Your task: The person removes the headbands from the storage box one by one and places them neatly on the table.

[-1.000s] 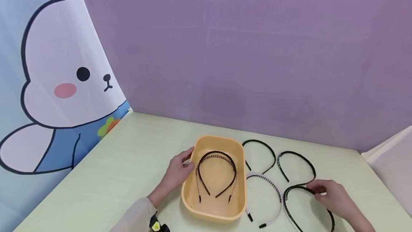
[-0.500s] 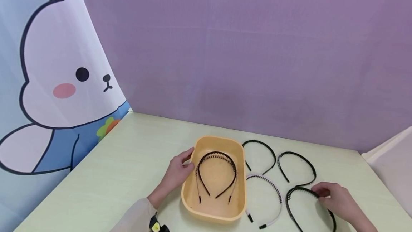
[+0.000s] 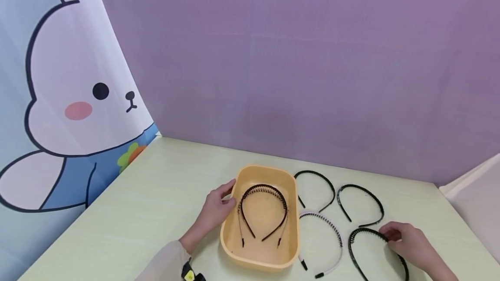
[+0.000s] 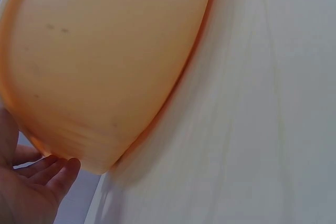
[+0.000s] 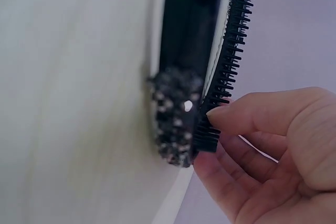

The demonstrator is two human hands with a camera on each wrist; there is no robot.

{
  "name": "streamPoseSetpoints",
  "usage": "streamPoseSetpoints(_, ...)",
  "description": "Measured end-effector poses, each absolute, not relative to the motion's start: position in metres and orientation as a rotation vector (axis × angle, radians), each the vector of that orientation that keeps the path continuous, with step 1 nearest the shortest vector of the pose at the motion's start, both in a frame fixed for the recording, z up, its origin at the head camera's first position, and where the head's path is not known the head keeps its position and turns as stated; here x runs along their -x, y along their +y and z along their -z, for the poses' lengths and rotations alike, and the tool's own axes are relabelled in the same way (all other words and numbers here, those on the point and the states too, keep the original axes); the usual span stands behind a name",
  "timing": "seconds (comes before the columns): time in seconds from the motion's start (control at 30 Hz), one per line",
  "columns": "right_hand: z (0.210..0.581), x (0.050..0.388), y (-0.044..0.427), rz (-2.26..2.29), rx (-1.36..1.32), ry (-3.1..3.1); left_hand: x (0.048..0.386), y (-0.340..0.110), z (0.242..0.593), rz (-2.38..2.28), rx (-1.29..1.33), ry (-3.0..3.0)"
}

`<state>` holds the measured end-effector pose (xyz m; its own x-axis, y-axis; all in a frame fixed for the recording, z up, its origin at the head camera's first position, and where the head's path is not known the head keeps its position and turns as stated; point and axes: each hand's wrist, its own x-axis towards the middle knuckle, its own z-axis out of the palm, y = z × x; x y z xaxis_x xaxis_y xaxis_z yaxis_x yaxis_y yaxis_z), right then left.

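My left hand (image 3: 215, 207) holds the left side of a yellow-orange plastic basin (image 3: 228, 244), thumb at the rim; in the left wrist view its fingers (image 4: 64, 178) lie against the outer wall. Inside the basin rest a black toothed headband (image 3: 284, 220) and a thinner brownish one partly under it. My right hand (image 3: 408, 244) pinches another black toothed headband (image 3: 353, 253) at its upper right curve. That band's inner teeth (image 5: 233, 59) and sparkly stones (image 5: 176, 124) show in the right wrist view. Its lower ends are partly cut off by the head view's edge.
Between the basin and my right hand lie a lilac headband (image 3: 339, 233) with black tips, a plain black headband (image 3: 333, 190) and a black one with sparkles (image 3: 380, 205). A purple backdrop (image 3: 273, 77) and a rabbit-print cloth (image 3: 78, 77) stand behind the pale table (image 3: 156, 185).
My right hand and its headband have shifted slightly right and toward me, leaving a gap to the sparkly headband behind and to the lilac one. The left hand and basin stay put.
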<state>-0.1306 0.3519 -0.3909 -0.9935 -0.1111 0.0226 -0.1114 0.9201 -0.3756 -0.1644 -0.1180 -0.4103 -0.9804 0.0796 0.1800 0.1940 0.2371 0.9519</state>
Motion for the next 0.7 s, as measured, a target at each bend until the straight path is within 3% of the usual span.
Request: streamPoseSetpoints(0.7,0.3820,0.1294,0.3486,-0.582,-0.237,-2.991,0.1633,-0.1175,0.4096,1.858,0.280,-2.380)
